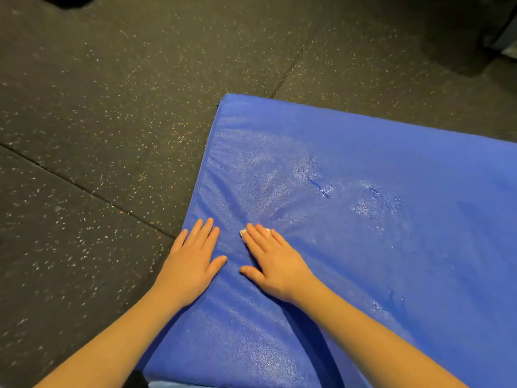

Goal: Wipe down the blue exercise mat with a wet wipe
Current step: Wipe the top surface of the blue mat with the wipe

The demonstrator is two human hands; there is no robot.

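The bright blue padded exercise mat [391, 261] is showing pale, glistening wet streaks, while the dark grey rubber tile floor [98, 121] is displaying white and orange speckles.

Two bare arms of one person fill the lower part of the view: the left hand [193, 261] and the right hand [272, 264], each with slender fingers, smooth knuckles and a narrow wrist. The left forearm [117, 340] and the right forearm [372, 334] are uncovered along all the length that shows, slim at the wrist and looking broader toward the bottom edge, where the wide-angle lens stretches them. The skin looks smooth and even under the light, and the fingernails are too blurred to describe.
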